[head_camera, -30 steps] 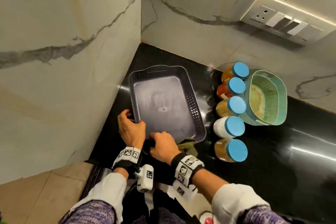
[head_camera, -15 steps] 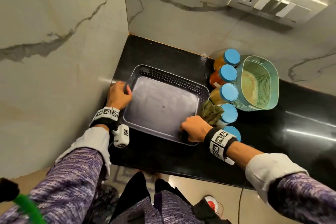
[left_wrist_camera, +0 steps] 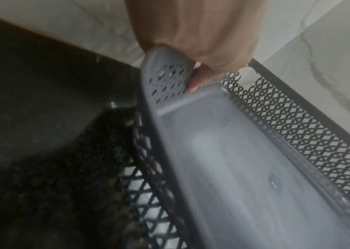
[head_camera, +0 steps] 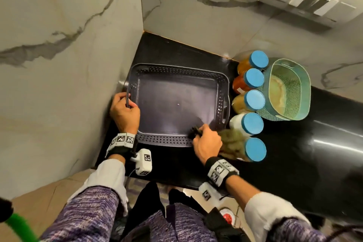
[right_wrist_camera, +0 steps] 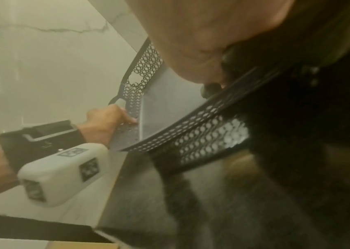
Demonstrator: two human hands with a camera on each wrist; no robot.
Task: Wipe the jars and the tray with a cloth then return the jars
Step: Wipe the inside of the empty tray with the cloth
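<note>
A dark grey perforated tray (head_camera: 177,104) lies on the black counter in the corner, empty inside. My left hand (head_camera: 125,111) grips its left rim, with the thumb inside the wall (left_wrist_camera: 197,80). At the tray's near right corner my right hand (head_camera: 206,141) holds an olive green cloth (head_camera: 232,140) and presses it against the rim; the cloth trails to the right over the jars. Several blue-lidded jars (head_camera: 253,99) stand in a row right of the tray. In the right wrist view the tray's wall (right_wrist_camera: 191,134) and my left hand (right_wrist_camera: 106,121) show.
A teal perforated basket (head_camera: 288,90) sits right of the jars, touching them. Marble walls close the corner at left and back, with a switch panel (head_camera: 310,0) high at the right. The counter's front edge runs just below my wrists.
The tray has been turned so its long side now runs left to right. My left hand stayed on its rim; my right hand with the cloth stayed at the near right corner.
</note>
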